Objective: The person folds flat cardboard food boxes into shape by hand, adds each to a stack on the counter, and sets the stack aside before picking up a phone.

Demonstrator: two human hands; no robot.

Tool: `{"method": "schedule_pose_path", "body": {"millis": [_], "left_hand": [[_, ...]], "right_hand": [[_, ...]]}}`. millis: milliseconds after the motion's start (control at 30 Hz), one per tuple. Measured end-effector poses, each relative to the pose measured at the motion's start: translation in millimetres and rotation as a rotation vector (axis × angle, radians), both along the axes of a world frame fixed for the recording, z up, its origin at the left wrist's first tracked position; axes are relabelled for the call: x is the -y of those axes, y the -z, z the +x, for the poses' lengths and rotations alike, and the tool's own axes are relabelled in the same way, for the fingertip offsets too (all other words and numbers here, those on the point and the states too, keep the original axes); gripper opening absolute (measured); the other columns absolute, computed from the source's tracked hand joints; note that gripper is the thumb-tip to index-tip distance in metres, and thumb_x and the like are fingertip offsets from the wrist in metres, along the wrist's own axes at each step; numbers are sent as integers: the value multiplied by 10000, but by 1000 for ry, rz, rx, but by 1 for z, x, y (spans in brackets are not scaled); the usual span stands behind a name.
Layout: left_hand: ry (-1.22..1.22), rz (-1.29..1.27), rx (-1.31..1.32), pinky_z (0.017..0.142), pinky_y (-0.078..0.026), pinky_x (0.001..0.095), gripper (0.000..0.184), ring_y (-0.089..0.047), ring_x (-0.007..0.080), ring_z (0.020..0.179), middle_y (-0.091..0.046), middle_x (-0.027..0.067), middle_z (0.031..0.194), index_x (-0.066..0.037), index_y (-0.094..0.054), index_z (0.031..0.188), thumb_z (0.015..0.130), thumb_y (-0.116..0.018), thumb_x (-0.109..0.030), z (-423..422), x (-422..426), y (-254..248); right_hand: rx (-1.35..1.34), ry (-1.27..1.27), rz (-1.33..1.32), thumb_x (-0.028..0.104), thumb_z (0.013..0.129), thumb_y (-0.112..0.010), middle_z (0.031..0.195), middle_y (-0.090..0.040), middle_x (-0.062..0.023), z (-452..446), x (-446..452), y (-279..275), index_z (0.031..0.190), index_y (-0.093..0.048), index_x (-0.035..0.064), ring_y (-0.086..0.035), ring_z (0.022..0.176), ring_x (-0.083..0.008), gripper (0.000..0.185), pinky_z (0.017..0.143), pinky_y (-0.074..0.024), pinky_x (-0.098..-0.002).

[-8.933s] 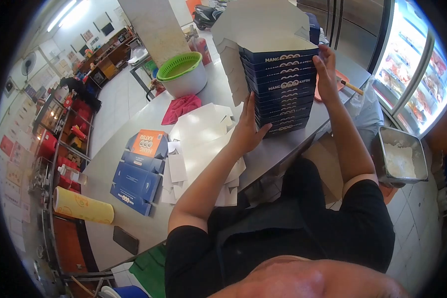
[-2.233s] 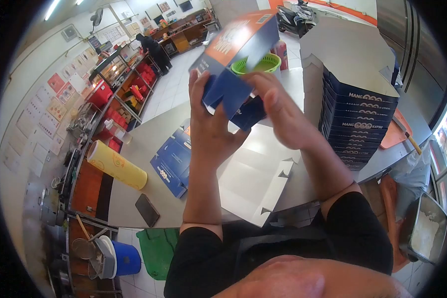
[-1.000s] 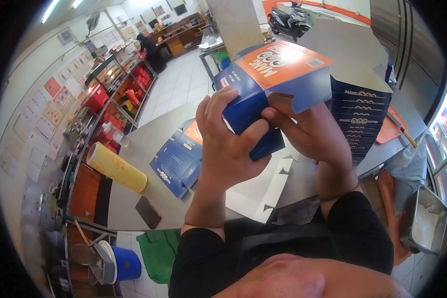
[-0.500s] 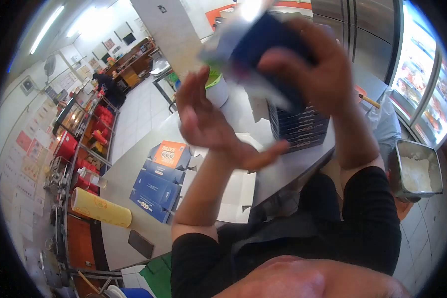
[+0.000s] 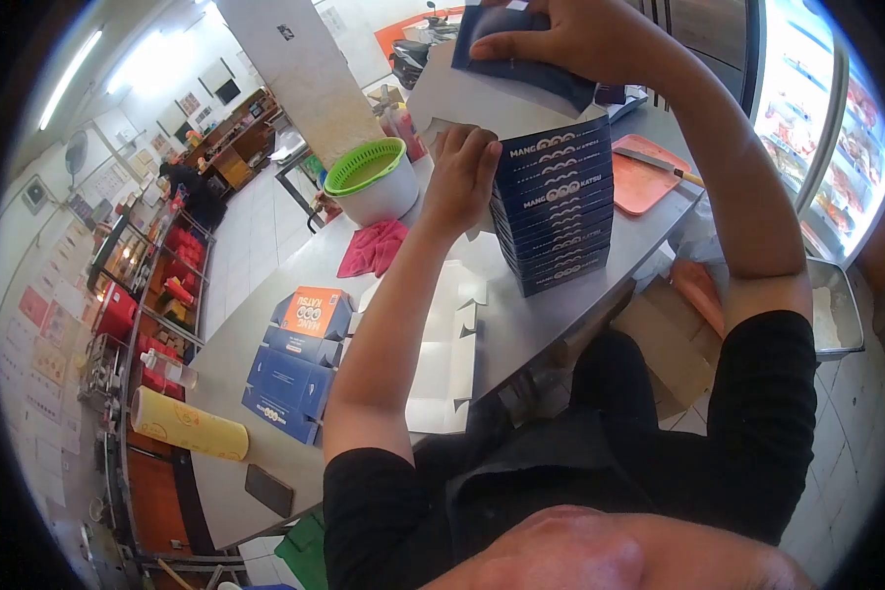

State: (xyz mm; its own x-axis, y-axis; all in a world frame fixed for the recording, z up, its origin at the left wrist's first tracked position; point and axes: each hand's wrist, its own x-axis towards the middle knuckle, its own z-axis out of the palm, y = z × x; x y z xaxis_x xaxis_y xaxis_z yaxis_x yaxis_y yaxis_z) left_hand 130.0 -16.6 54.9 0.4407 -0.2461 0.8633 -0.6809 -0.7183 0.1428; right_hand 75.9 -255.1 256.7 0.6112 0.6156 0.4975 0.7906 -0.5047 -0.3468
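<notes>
A tall stack of nested dark blue boxes [image 5: 560,206] stands on the steel table, its top lids open and showing their pale inside. My right hand [image 5: 570,39] grips a folded blue box [image 5: 521,74] over the top of the stack, thumb on its near side. My left hand [image 5: 465,175] is closed at the stack's upper left edge, fingers bent over the pale cardboard there. White-side-up flat box blanks [image 5: 444,359] lie below my left forearm. Left of them is a flat blue and orange blank [image 5: 293,379], printed side up.
Behind are a white tub with a green basket [image 5: 369,182] and a pink cloth [image 5: 372,249]. An orange tray [image 5: 649,162] with a knife lies right of the stack. At the left are a yellow roll [image 5: 189,423] and a phone [image 5: 268,490]. A distant person [image 5: 192,192] stands back left.
The folded box has moved from in front of me to above the stack, in my right hand. My left hand has left that box and closed at the stack's edge. The view has shifted.
</notes>
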Motion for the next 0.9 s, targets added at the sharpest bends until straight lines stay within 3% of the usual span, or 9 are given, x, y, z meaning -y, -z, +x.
{"method": "schedule_pose_path", "body": {"millis": [267,367,467,500,733,900], "left_hand": [[-92,15,41,969,-439,509,206,-542,438,1115,-612,198,1099,-34,-657,1064,1040,-550,-209,-26,14,2],[-3,-6,-12,976,-439,503,183,-559,433,1124,-630,195,1106,-38,-664,1057,1027,-568,-191,-25,9,-3],[18,2,-27,958,-459,495,153,-588,419,1095,-649,187,1113,-37,-664,1060,1004,-592,-161,-27,6,-9],[6,6,-3,939,-472,488,142,-602,410,1073,-659,179,1096,-36,-669,1050,990,-609,-151,-30,8,-11],[-43,38,174,853,-527,441,139,-680,349,978,-727,156,1034,-37,-726,1005,920,-729,-147,-45,23,-10],[-45,45,185,823,-524,424,157,-667,313,975,-708,106,1023,-80,-754,1013,875,-769,-153,-53,41,-12]], "right_hand": [[-57,-113,-195,425,955,-712,1123,-739,-200,7,-23,2,1312,-624,2,-733,938,-264,560,822,-606,-346],[305,-68,-74,445,879,-791,1112,-748,-185,55,-47,42,1287,-662,77,-759,886,-330,565,775,-625,-313],[331,-85,-135,469,918,-730,1138,-741,-205,57,-52,50,1303,-658,81,-755,903,-342,552,777,-621,-336],[392,-114,-185,468,943,-693,1127,-743,-212,63,-54,51,1313,-654,80,-753,918,-347,539,793,-616,-389],[597,188,-409,412,959,-677,1027,-752,-194,48,-61,66,1299,-655,126,-747,894,-361,445,795,-593,-423],[528,187,-439,440,895,-755,1072,-759,-166,66,-59,67,1225,-694,93,-755,943,-335,483,818,-610,-395]]}}
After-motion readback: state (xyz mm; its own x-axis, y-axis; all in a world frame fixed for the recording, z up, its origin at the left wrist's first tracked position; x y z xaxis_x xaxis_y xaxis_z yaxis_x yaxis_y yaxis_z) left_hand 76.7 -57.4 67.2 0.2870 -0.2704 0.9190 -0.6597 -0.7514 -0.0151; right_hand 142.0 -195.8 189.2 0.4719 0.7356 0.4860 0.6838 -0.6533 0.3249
